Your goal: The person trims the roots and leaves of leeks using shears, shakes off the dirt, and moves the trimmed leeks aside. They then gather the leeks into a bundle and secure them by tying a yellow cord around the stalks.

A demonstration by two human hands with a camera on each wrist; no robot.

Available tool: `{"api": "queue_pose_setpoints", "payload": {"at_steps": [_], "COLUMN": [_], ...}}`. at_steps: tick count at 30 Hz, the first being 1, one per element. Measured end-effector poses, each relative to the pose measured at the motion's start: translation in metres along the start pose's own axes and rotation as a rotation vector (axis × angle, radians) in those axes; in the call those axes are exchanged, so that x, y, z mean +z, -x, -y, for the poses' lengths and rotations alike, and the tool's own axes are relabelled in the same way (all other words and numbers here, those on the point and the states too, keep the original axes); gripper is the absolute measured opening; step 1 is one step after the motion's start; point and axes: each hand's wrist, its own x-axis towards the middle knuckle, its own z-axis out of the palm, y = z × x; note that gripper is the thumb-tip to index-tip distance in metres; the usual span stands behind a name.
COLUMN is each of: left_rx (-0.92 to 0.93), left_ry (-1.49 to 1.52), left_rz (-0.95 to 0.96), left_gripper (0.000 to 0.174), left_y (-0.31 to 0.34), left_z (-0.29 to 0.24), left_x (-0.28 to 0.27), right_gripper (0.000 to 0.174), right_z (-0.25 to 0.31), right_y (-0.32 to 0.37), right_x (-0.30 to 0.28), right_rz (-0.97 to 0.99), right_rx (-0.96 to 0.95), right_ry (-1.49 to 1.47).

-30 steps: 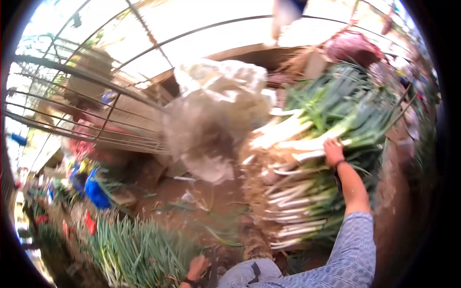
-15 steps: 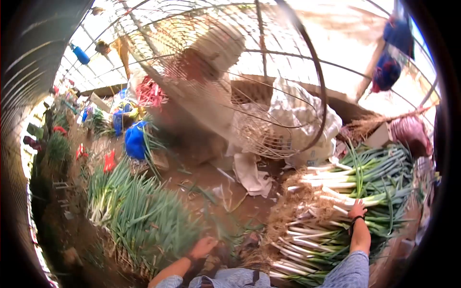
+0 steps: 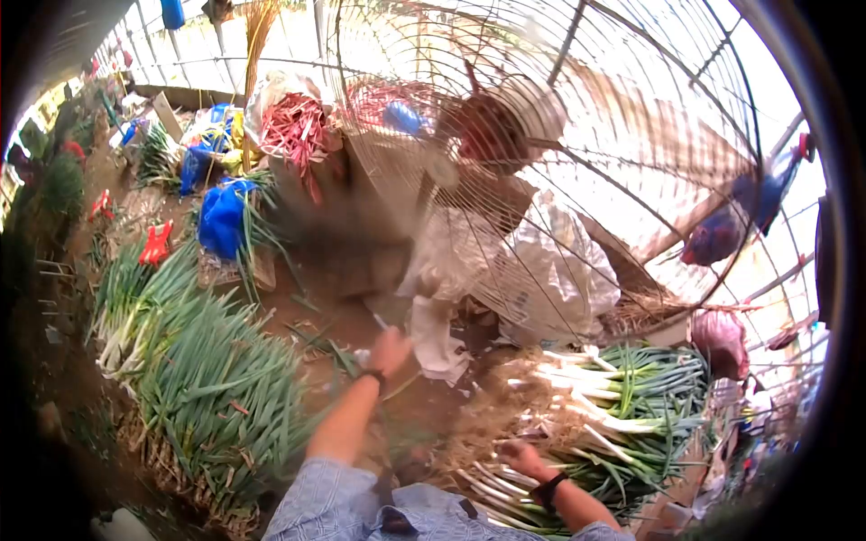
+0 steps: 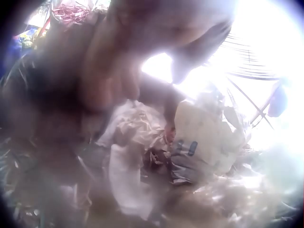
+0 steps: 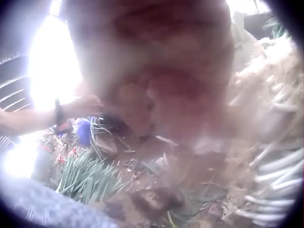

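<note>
L hand point(image 3: 390, 352) moved fwd, apart from R hand point(image 3: 523, 458); grips unclear; sack point(image 4: 204, 128) print point(image 4: 193, 148) clearest L-wrist.

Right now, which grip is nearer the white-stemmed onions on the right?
Right. The right grip is at the root-end side of the white-stemmed onions, contact unclear; the left grip is farther off to their left, out over the brown ground.

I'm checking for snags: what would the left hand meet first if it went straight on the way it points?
Probably the crumpled pale sack ahead of the left hand, though motion blur and unclear depth leave that uncertain.
</note>
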Motion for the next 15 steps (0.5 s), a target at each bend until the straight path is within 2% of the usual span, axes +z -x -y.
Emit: {"api": "queue_pose_setpoints", "payload": {"at_steps": [2, 3, 5, 8, 9, 11, 12, 13, 14, 15], "left_rx": [0.052, 0.144, 0.298, 0.112, 0.150, 0.227, 0.347, 0.327, 0.323, 0.356], "left_ry": [-0.047, -0.036, -0.021, 0.068, 0.086, 0.131, 0.130, 0.093, 0.047, 0.083], "left_rz": [-0.077, -0.179, -0.379, -0.214, -0.248, -0.312, -0.344, -0.391, -0.472, -0.479], "left_gripper": [0.050, 0.049, 0.049, 0.057, 0.059, 0.063, 0.062, 0.061, 0.060, 0.060], "left_y": [-0.040, -0.071, -0.130, -0.163, -0.184, -0.224, -0.232, -0.250, -0.287, -0.295], "left_z": [-0.020, -0.021, -0.008, -0.063, -0.062, -0.058, -0.063, -0.052, -0.047, -0.057], "left_x": [-0.011, -0.009, 0.009, -0.029, -0.026, -0.009, -0.011, 0.016, 0.027, 0.020], "right_gripper": [0.042, 0.043, 0.041, 0.038, 0.038, 0.048, 0.054, 0.061, 0.045, 0.033], "right_z": [0.065, 0.061, 0.049, 0.043, 0.022, 0.024, 0.025, 0.026, 0.003, 0.048], "right_y": [0.016, 0.012, 0.001, 0.002, 0.001, -0.001, 0.011, 0.025, 0.028, 0.021], "right_x": [0.011, 0.019, 0.029, 0.036, 0.036, 0.030, 0.030, 0.026, 0.027, 0.030], "right_rz": [0.098, 0.107, 0.157, 0.061, 0.092, 0.070, 0.068, 0.079, -0.001, -0.092], "right_rx": [0.060, 0.087, 0.165, 0.178, 0.269, 0.358, 0.407, 0.453, 0.157, 0.343], "right_ry": [-0.074, 0.036, 0.070, -0.058, 0.053, 0.114, 0.146, 0.189, 0.208, -0.275]}}
